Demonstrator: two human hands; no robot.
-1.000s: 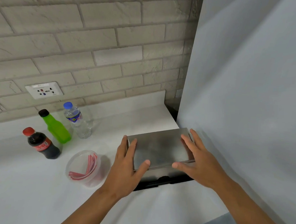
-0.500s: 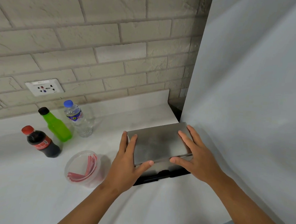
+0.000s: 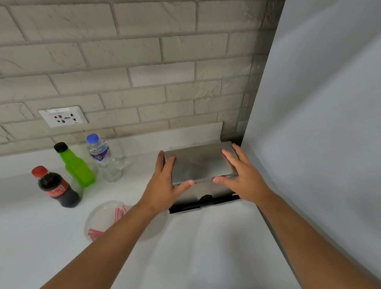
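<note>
A brushed-metal box (image 3: 199,164) with a black base strip (image 3: 202,203) stands on the white counter (image 3: 26,235), in the corner between the brick wall and a grey panel. My left hand (image 3: 163,187) lies on the box's left end, fingers straight over the top and thumb against the front edge. My right hand (image 3: 243,178) rests on the right end the same way, fingers flat on top and thumb at the front edge.
Left of the box stand a cola bottle (image 3: 57,187), a green bottle (image 3: 77,167) and a clear water bottle (image 3: 105,159). A clear plastic tub (image 3: 103,219) with red sachets sits under my left forearm. A wall socket (image 3: 63,116) is above the bottles. The grey panel (image 3: 318,129) closes off the right side.
Both hands have slid the metal box back across the counter toward the brick wall and the corner. The bottles and tub have not moved.
</note>
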